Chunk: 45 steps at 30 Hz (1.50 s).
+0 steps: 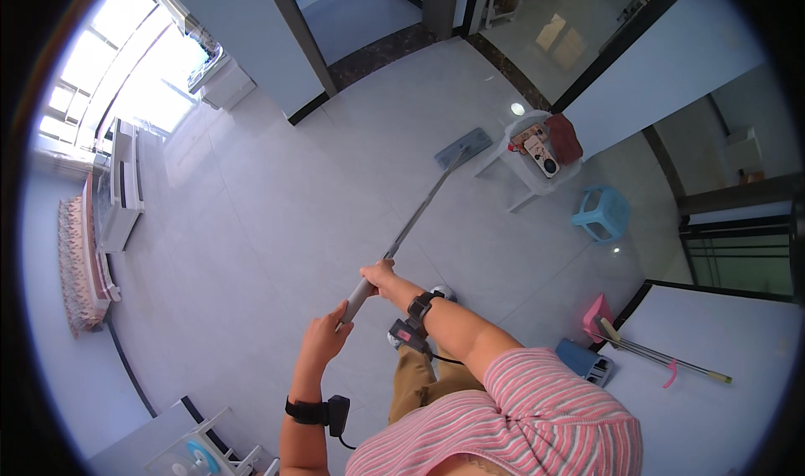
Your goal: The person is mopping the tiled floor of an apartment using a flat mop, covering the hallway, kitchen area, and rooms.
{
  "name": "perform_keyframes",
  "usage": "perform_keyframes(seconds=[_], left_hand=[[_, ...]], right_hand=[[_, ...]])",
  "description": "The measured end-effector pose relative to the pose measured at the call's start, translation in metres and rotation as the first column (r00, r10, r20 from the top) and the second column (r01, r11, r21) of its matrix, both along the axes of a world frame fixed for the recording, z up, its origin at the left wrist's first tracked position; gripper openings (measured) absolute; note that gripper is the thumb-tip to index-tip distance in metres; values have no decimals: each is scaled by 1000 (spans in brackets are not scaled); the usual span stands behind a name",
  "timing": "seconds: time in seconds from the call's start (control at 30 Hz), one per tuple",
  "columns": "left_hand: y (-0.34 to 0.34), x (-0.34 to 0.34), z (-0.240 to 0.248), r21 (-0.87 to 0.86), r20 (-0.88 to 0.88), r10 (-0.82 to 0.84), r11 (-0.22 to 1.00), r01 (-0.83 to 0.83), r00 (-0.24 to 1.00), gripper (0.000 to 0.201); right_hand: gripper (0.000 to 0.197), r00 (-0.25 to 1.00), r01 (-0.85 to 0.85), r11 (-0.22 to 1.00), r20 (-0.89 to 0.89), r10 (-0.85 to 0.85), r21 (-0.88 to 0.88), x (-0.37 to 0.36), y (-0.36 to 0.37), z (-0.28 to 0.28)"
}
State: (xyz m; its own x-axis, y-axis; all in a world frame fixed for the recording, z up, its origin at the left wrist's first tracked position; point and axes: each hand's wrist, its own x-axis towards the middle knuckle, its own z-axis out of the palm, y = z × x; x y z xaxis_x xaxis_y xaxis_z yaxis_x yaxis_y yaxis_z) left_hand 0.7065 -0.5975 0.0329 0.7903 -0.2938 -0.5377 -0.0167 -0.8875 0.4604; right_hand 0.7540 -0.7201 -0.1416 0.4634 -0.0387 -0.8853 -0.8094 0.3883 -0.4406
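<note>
Both my hands grip the long handle of a flat mop (417,213). My left hand (325,333) is wrapped round the top end of the grey grip. Lower down the pole, my right hand (380,276) closes round it. The pole slants away from me to the far right. Its flat blue-grey mop head (464,148) lies on the tiled floor, beside the legs of a white plastic chair (537,171). Dark straps with small devices sit on both my forearms.
On the chair are a dark red cloth (563,139) and a phone-like item (541,156). A light blue stool (602,214) stands right of it. A pink dustpan (597,317) and a blue bucket (582,360) are by the right wall. A white cabinet (126,187) stands left.
</note>
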Motion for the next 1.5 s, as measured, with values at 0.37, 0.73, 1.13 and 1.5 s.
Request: perform_keyframes(seconds=[0.37,0.73,1.13,1.5], left_hand=[[-169,86,-60,-341,-415,224,860,-379,882,44],[-246,162,-96,-254,-86,-65,966,41,994,46],[-144,57,-50,46,185,-179,984,173,966,42],[47,-94,-16,-34,-6,88,995,-88,996,43]], right_hand=[[93,976,-69,984,191,101,-166,73,-172,5],[46,957,49,999,287,-49,5,32,-252,50],[42,980,-44,967,198,-7,249,33,-163,8],[30,987,-159,968,44,153,192,-82,20,-10]])
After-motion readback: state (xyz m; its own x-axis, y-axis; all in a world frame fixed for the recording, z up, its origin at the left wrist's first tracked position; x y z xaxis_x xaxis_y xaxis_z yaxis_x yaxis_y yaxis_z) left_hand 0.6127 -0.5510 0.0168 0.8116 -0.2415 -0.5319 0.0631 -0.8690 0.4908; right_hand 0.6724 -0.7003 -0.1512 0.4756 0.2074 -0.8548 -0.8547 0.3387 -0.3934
